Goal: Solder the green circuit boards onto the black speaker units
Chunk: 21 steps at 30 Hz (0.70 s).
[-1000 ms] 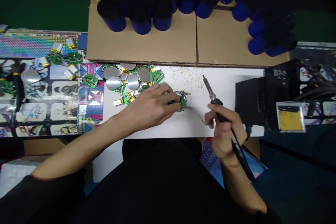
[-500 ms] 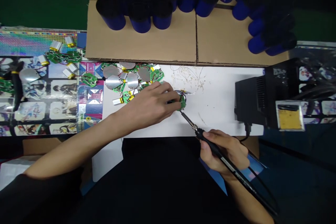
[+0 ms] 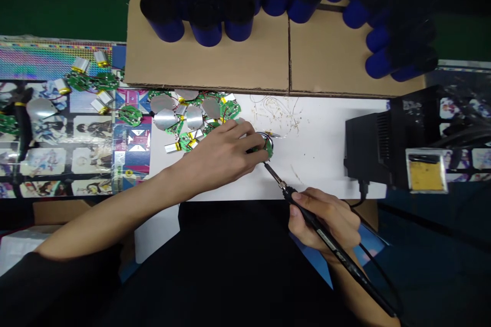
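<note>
Green circuit board (image 3: pixel 267 147) was grasped by the left hand (image 3: pixel 224 157) over white paper (image 3: pixel 326 163), with the tip of a soldering iron (image 3: pixel 295 204), held penlike in the clenched right hand (image 3: pixel 322 217), just beside its lower edge and other circuit boards (image 3: pixel 230 110) lying near the left hand.

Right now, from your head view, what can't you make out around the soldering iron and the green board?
All in the head view:
- Most of the green circuit board: covered by the left hand.
- Where the soldering iron tip meets the board: too small to tell whether they touch.
- Fine wires at the board's edge: too small to trace.
- Tops of the blue cylinders: lost in shadow and cut off by the top edge.
</note>
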Tool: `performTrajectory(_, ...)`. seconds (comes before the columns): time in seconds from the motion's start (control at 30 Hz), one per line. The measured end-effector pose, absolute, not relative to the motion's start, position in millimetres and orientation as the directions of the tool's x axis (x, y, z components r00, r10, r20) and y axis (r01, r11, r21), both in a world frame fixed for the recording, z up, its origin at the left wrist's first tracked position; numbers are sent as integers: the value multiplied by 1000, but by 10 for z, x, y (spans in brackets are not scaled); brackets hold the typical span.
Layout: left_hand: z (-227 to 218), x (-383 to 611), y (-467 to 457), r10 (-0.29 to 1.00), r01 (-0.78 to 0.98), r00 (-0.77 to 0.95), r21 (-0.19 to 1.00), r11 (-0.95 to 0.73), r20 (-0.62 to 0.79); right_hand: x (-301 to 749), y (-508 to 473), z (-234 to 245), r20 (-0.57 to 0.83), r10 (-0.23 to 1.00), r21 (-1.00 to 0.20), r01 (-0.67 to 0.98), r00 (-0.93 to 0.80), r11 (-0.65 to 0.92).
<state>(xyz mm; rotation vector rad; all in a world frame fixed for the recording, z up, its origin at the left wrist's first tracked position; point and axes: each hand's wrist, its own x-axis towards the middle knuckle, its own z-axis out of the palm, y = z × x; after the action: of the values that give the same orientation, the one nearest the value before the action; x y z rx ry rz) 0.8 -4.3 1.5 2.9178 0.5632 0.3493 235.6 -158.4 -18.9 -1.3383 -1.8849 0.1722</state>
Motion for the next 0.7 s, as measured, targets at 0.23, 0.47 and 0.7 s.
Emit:
performTrajectory(0.23, 14, 14, -38, 384, 350, 904, 190, -917, 187, 2347, -1552, -170, 517, 846, -505, 750, -133, 427)
performTrajectory(0.47, 26, 13, -36, 383, 350, 908, 193, -917, 171, 2320, -1527, -95, 521, 843, -503, 750, -133, 429)
performTrajectory(0.7, 19, 11, -27, 370, 342, 913, 168, -924, 174, 2372, -1547, -22, 605, 795, -521, 728, -54, 446)
